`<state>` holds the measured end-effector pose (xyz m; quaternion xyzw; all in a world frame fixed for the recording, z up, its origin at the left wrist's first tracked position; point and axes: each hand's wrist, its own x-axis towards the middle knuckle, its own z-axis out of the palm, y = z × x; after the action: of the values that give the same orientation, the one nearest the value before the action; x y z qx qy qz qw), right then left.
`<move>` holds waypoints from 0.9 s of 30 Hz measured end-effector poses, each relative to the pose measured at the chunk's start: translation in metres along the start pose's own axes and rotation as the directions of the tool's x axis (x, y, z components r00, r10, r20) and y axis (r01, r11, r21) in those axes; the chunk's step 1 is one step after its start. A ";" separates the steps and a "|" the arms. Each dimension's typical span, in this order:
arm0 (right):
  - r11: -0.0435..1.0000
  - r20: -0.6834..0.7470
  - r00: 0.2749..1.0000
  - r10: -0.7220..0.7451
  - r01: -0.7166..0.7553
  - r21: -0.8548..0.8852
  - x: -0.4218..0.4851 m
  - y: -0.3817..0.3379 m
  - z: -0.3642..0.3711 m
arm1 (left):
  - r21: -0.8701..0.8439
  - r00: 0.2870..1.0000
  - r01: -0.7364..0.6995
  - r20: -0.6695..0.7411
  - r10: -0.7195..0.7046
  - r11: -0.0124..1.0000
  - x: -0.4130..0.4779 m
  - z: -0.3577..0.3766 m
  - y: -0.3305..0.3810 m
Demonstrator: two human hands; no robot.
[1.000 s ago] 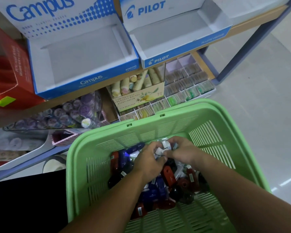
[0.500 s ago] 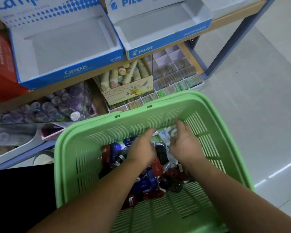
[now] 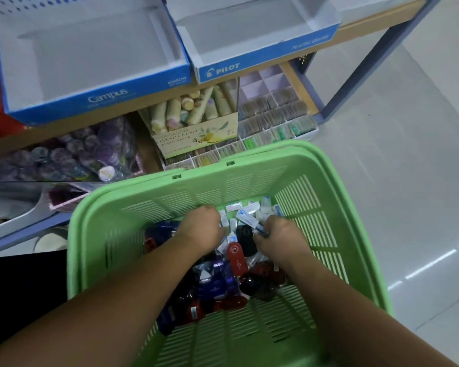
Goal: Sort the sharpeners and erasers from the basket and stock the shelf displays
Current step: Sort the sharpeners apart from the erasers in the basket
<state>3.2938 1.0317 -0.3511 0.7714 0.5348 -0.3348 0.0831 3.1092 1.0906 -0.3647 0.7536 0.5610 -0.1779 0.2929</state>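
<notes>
a shelf unit with wooden boards and a blue metal frame stands on a pale tiled floor. in front of it, low and close, is a large green slotted basket.

on the upper board two open cardboard display boxes sit side by side and touching: a wider blue and white campus box on the left, and a pilot box on the right. the board below carries a heap of round purple tins, a hand cream carton of pastel tubes, and a divided tray of small packets.

two bare forearms reach down into the basket from the near side. the left hand lies knuckles up with its fingers curled down into the contents; i cannot tell whether it grips anything. the right hand, just beside it, has thumb and fingers curled round a white-and-blue eraser.

the goods all lie on the basket floor. dark blue, red and black sharpeners are piled in the middle, under and between the wrists. small white erasers are bunched at the far wall, just beyond the fingertips. between the two hands sit a black sharpener and, nearer, a red sharpener.
</notes>
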 end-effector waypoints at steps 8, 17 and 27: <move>0.994 0.174 0.984 -0.021 0.039 -0.101 0.002 -0.007 -0.008 | -0.478 0.994 0.105 0.023 -0.107 0.872 0.001 0.022 -0.004; 0.961 -0.393 0.877 -0.276 0.267 -0.078 -0.003 -0.010 -0.009 | -0.614 0.986 0.165 0.128 -0.110 0.772 -0.006 0.012 -0.016; 0.991 -0.068 0.990 -0.125 0.121 -0.059 -0.007 -0.035 0.017 | -0.836 0.987 0.137 0.068 -0.149 0.531 -0.037 -0.008 -0.025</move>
<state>3.2545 1.0323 -0.3521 0.7458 0.5930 -0.2967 0.0643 3.0732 1.0732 -0.3422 0.4748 0.6390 0.0926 0.5980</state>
